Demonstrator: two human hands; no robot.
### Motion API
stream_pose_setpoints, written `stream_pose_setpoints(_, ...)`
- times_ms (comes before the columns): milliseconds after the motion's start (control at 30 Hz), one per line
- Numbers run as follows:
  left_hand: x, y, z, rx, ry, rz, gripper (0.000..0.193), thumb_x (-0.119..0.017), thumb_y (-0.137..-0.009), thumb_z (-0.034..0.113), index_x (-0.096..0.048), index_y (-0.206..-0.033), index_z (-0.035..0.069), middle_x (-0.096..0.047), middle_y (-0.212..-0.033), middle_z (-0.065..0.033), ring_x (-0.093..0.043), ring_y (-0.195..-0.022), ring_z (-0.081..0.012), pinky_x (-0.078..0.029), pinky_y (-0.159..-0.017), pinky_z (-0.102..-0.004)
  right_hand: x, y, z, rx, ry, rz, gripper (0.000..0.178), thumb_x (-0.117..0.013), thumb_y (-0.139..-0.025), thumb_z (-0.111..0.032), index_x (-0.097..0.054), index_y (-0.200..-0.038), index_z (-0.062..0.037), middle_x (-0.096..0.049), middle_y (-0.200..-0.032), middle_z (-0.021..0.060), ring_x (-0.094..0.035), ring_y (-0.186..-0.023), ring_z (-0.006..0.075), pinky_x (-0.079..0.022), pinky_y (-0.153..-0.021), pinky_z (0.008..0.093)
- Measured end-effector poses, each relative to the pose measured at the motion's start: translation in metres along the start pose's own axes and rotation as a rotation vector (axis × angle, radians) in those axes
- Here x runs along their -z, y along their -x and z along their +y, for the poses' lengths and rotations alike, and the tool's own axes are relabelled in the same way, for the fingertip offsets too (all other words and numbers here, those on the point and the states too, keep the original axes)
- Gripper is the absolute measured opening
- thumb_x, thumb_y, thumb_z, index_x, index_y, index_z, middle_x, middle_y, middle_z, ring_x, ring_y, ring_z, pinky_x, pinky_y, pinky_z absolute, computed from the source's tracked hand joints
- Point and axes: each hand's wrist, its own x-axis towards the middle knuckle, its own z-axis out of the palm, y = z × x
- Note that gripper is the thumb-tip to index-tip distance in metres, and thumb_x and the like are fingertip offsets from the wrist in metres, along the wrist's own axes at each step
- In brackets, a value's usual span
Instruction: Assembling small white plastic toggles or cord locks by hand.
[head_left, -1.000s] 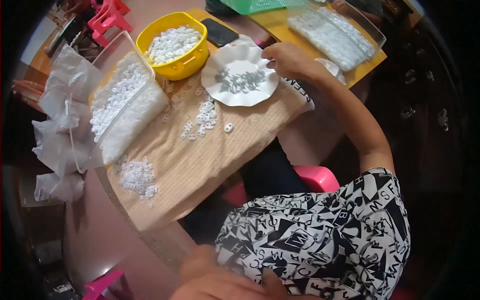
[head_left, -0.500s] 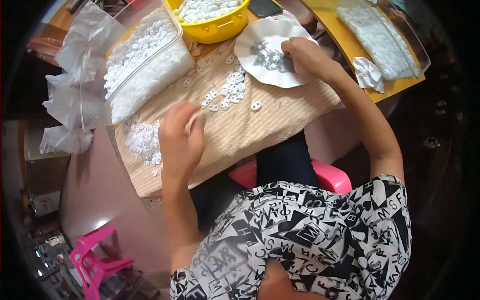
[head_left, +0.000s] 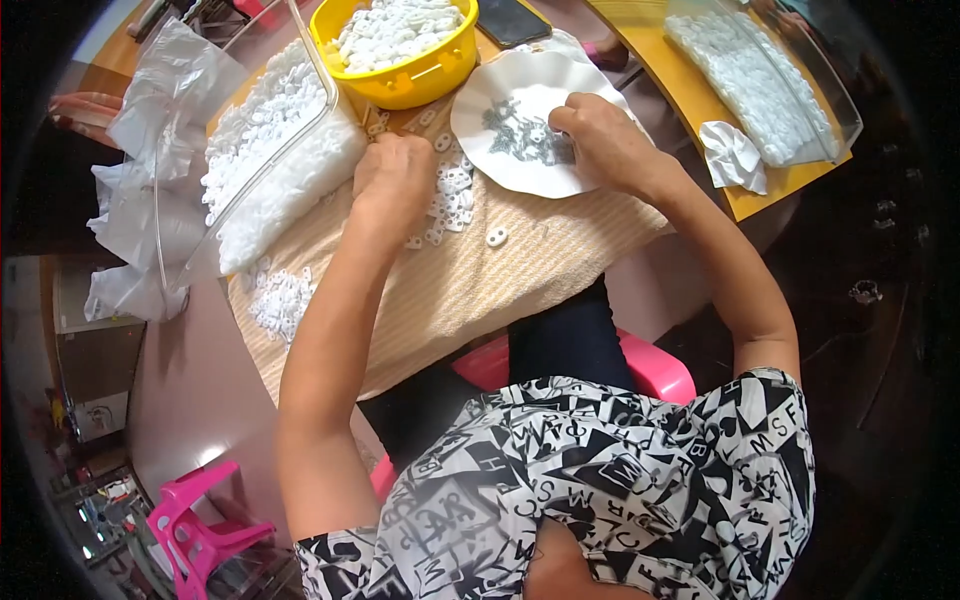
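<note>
While the right hand (head_left: pixel 605 140) keeps its place over the right side of the scalloped white plate (head_left: pixel 500 178), the left hand (head_left: pixel 397 180) has moved up from near the left-hand pile, where it was half a second ago, toward the far edge of the towel-covered table (head_left: pixel 450 310). Its fingers, then spread, are now curled in with the tips drawn together; whether they grip anything cannot be told. The right thumb and forefinger are pinched nearly closed, and anything between them is too small to make out. The small grey pieces (head_left: pixel 510 135) lie on the plate just left of the right fingertips. The white two-holed plastic pieces (head_left: pixel 455 195) are scattered just beside the left hand, between it and the plate, with one loose piece (head_left: pixel 497 237) nearer the front edge. Another white pile (head_left: pixel 280 303) sits near the table's left corner, beside the left forearm.
</note>
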Motion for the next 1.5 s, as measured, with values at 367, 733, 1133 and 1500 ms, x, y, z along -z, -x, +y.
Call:
stream_pose_setpoints(367,-0.005,0.028,-0.008,-0.053,0.214,0.396,0.018,-0.051,-0.069,-0.003,-0.060,-0.084,-0.001,-0.057,-0.090,-0.0194,-0.058,-0.078,-0.0348,-0.049,-0.067,-0.0391,-0.002,0.005,-0.012,-0.120,-0.162,0.111,0.007,-0.050,-0.072,0.001,-0.054,-0.077,-0.0004,-0.057,-0.072,0.0183,-0.056,-0.069,0.0343,-0.044,-0.063,0.0396)
stream_pose_setpoints(733,-0.043,0.091,-0.012,0.214,1.375,0.567,0.014,-0.052,-0.080,-0.003,-0.059,-0.092,-0.003,-0.059,-0.075,-0.0036,-0.057,-0.062,-0.0094,-0.046,-0.058,-0.0204,-0.004,0.010,-0.023,-0.147,-0.114,0.107,0.010,-0.048,-0.075,0.002,-0.055,-0.081,-0.0004,-0.058,-0.076,0.0208,-0.057,-0.071,0.0352,-0.045,-0.063,0.0376)
stream_pose_setpoints(1133,-0.067,0.113,-0.020,0.282,1.283,0.701,0.013,-0.057,-0.074,-0.003,-0.063,-0.086,-0.002,-0.058,-0.068,-0.0017,-0.048,-0.055,-0.0041,-0.038,-0.050,-0.0181,-0.002,0.010,-0.047,-0.216,0.030,0.187,0.007,-0.054,-0.074,-0.008,-0.056,-0.077,-0.0026,-0.059,-0.072,0.0192,-0.058,-0.070,0.0358,-0.046,-0.065,0.0419)
stream_pose_setpoints(1500,-0.063,0.123,-0.021,0.242,1.460,0.680,0.014,-0.058,-0.074,-0.004,-0.062,-0.087,-0.001,-0.060,-0.070,-0.0020,-0.050,-0.061,-0.0035,-0.039,-0.053,-0.0173,-0.012,0.020,-0.053,-0.314,-0.127,0.312,0.007,-0.052,-0.077,-0.008,-0.056,-0.079,-0.0024,-0.059,-0.075,0.0195,-0.057,-0.072,0.0375,-0.045,-0.064,0.0414)
